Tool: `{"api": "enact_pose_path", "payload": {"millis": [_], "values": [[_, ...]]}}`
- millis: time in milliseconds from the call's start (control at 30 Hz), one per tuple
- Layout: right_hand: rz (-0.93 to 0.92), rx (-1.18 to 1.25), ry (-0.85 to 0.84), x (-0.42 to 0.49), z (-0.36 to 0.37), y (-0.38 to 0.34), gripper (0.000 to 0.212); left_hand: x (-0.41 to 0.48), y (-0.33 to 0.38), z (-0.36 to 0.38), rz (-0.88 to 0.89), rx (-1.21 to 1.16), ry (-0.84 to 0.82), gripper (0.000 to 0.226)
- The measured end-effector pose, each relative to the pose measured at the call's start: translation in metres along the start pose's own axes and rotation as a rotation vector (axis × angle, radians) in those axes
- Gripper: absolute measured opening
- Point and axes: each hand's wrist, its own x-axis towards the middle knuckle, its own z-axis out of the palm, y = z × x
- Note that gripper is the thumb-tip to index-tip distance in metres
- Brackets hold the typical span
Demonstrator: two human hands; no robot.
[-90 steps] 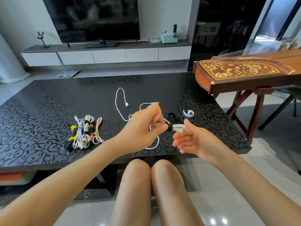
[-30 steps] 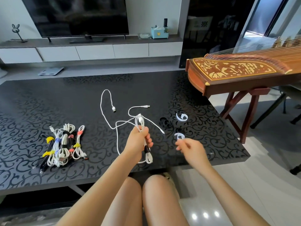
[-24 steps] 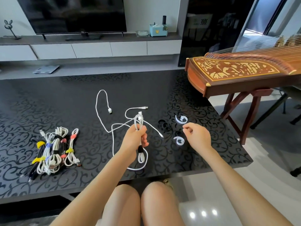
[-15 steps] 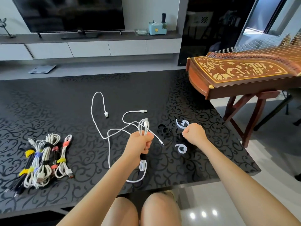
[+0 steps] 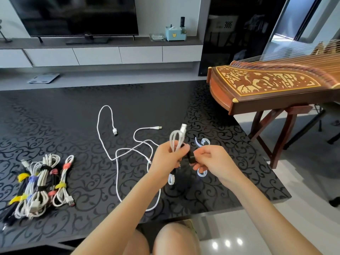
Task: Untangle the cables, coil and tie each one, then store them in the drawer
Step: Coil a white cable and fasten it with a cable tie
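One coil sits in our left hand (image 5: 165,159), fist closed round the white cable (image 5: 176,138), its loops standing upright above the knuckles. Where's the tie?
Just to its right: our right hand (image 5: 213,159) pinches the black tie (image 5: 191,157) beside the bundle's middle, so we'd wrap across that upright axis.
And around us?
Loose white cables (image 5: 117,151) and tied bundles (image 5: 40,183) lie leftward on the black table (image 5: 55,126). White ties (image 5: 202,141) lie beyond our hands, and a zither (image 5: 266,83) stands to the right.
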Motion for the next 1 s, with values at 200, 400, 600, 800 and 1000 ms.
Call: {"api": "enact_pose_path", "payload": {"millis": [200,400,600,800,1000], "values": [[-0.319,0.060,-0.077,-0.053,0.006,-0.023,0.037,-0.028,0.022,-0.017,-0.113,-0.226,0.037,0.027],[-0.305,0.187,-0.182,-0.089,0.015,-0.031,0.036,-0.065,0.053,-0.022,-0.062,-0.259,0.048,0.028],[-0.200,0.338,-0.168,-0.114,0.036,-0.053,0.036,-0.107,0.073,-0.017,0.102,-0.009,0.046,0.028],[-0.107,0.276,-0.182,-0.135,0.052,-0.058,0.012,-0.133,0.077,-0.023,0.129,0.043,0.053,0.027],[0.034,0.353,-0.019,-0.143,0.054,-0.037,0.018,-0.153,0.068,-0.036,0.078,0.319,-0.031,0.035]]}}
